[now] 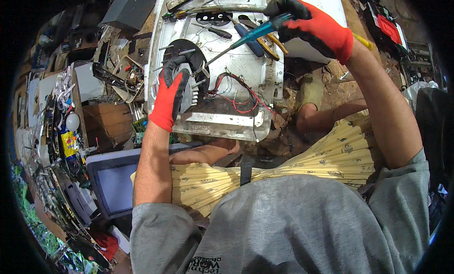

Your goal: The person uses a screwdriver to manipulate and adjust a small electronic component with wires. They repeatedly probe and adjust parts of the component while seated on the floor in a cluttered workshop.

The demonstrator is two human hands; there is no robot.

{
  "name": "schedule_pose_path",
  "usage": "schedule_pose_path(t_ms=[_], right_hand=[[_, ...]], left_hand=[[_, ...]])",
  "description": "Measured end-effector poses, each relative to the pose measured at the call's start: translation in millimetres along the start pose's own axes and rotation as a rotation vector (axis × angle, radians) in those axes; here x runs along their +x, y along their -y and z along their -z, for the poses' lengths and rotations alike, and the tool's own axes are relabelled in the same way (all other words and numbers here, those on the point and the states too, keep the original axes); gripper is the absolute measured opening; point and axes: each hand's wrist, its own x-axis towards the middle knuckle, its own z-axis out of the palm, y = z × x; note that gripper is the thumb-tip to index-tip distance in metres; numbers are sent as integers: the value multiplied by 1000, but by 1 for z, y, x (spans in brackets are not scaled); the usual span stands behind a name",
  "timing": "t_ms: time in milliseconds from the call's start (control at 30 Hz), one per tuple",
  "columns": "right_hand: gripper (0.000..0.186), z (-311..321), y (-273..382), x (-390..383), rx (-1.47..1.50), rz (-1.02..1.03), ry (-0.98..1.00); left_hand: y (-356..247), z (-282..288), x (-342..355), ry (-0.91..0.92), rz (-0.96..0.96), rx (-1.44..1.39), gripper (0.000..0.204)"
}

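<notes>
My left hand, in a red and black glove, is closed around a grey finned metal part. This part sits against a dark round disc with metal posts standing out from it. High on the right, my right hand, gloved alike, grips the handle of a teal screwdriver. The screwdriver's shaft slants down to the left, its tip close to the disc's posts; whether it touches one I cannot tell. Both pieces rest on a white metal panel, where thin red and black wires lie beside the disc.
Beyond the disc lie pliers with blue and yellow handles and a small black screwdriver. A flat screen leans at the lower left, by heaped electronic scrap. A dark grey box stands at the far left.
</notes>
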Motion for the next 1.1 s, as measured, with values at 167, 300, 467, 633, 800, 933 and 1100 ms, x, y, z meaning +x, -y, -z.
schedule_pose_path(t_ms=[167,300,467,633,800,933,1100], right_hand=[[52,5,15,-3,-418,-428,-130],[49,3,3,-1,-147,-238,-135],[47,-1,-8,-1,107,-57,-119],[40,1,11,4,-490,-241,-100],[39,-2,-1,0,-44,-153,-85],[43,2,-4,2,24,-45,-68],[42,-7,18,5,-524,-269,-176]], left_hand=[[-7,-3,-4,-21,0,18,43],[-2,-1,0,-7,24,-55,43],[13,5,6,30,15,-77,42],[-3,-3,-1,8,38,7,40],[-3,-2,0,-21,-42,10,40],[0,-6,2,-18,-49,-49,38],[-5,-4,0,-12,-45,2,38]])
